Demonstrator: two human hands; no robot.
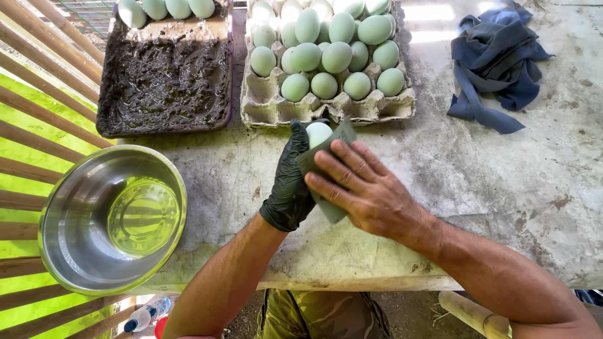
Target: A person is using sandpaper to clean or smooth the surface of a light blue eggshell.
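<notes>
left hand (290,182): in a black glove, wrapped around a pale egg (318,132), which it holds just above the bench, in front of the carton.
right hand (364,188): bare, fingers (342,164) pressed flat on a grey-green pad (330,210), which lies against the egg; it grips the pad.
egg: only its top shows, between the gloved thumb and the pad; the rest is covered.
pad: folded around the egg's right side, one corner sticking up near the carton's front edge.
carton (270,103): grey pulp tray just beyond the hands, piled with pale green eggs (336,56), some stacked on others.
mud tray (164,78): left of the carton, filled with dark wet mud; a row of eggs (166,9) lies along its far edge.
bowl (50,232): shiny steel, at the bench's left near corner, partly over the edge, well apart from the hands.
cloth (496,59): crumpled blue, at the far right of the bench.
bench (490,182): rough, stained grey concrete.
below the bench: a plastic bottle (146,314) with a blue cap.
</notes>
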